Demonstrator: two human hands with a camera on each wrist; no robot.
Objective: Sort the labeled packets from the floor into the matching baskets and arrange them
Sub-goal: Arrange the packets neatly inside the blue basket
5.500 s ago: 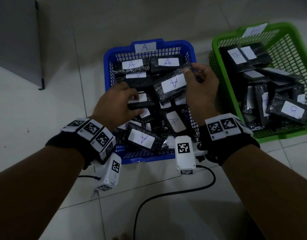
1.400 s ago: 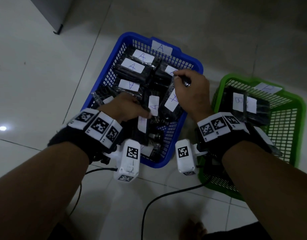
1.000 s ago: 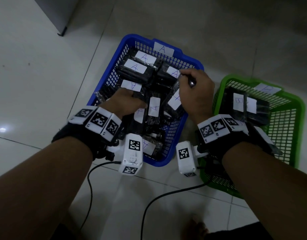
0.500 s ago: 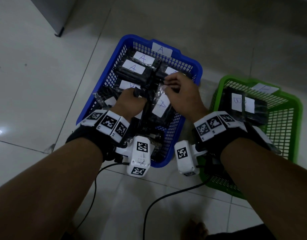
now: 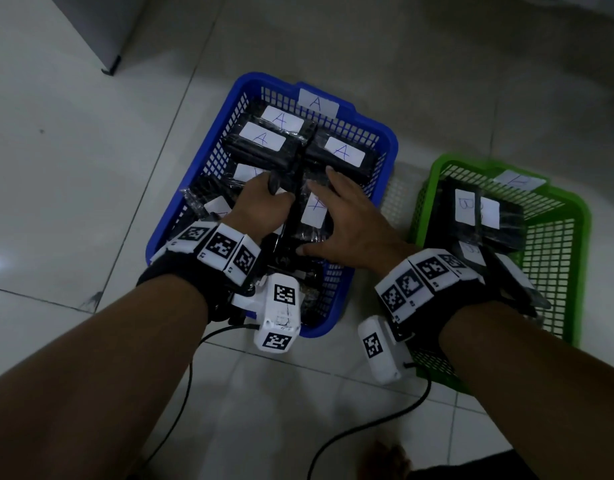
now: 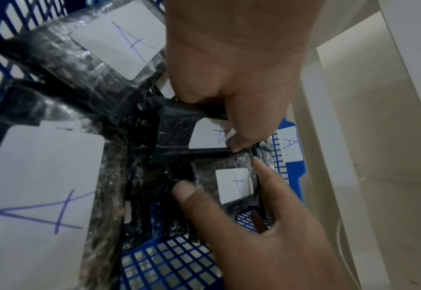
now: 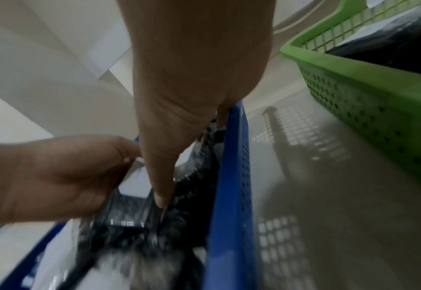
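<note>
Everything's sitting on a pale tiled floor (image 5: pixel 91 140), dimly lit, with the corner of a grey cabinet (image 5: pixel 101 26) poking in at the top left. The blue basket (image 5: pixel 390 147) tagged A is sitting just beside the green basket (image 5: pixel 582 216), whose tag is too washed out to read properly. Black packets (image 5: pixel 264 147) with white A labels are filling the blue one, a few lying neat at the far end, the rest jumbled under the arms. The left hand (image 5: pixel 260 206) is curling its fingers around the edge of one upright packet (image 6: pixel 179 125) in the middle, and the right hand (image 5: pixel 350 220) is lying spread, fingers straight, pressing on a labeled packet (image 5: pixel 314 211) next to it. The wrist rigs are hiding the near end of both baskets, and the right wrist view is pretty smeared.
</note>
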